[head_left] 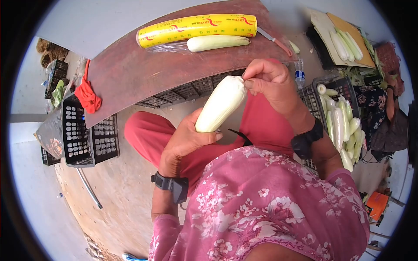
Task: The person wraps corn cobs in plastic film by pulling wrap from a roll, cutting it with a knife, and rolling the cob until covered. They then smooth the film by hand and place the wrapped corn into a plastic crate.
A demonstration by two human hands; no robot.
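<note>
My left hand (187, 138) is wrapped around the lower part of an ear of corn (221, 103) in pale green-white husk, held tilted above my lap. At its upper end, my right hand (271, 81) has thumb and forefinger pinched together against the husk tip. Whether a loose strand is between those fingers is too small to tell. Beyond my hands, a second ear of corn (218, 43) lies on the reddish board (143, 80). Behind it rests a yellow-wrapped roll of cling film (198, 29), with some clear film loose beneath. A knife (274, 41) with a pink handle lies to the right.
On the right, a black crate (310, 102) holds several pale ears. More ears (346, 45) lie on a board behind it. A water bottle (299, 75) stands beside the table. At left are a black crate (78, 130) and a red cloth (88, 93). Another person's arm (390, 98) shows far right.
</note>
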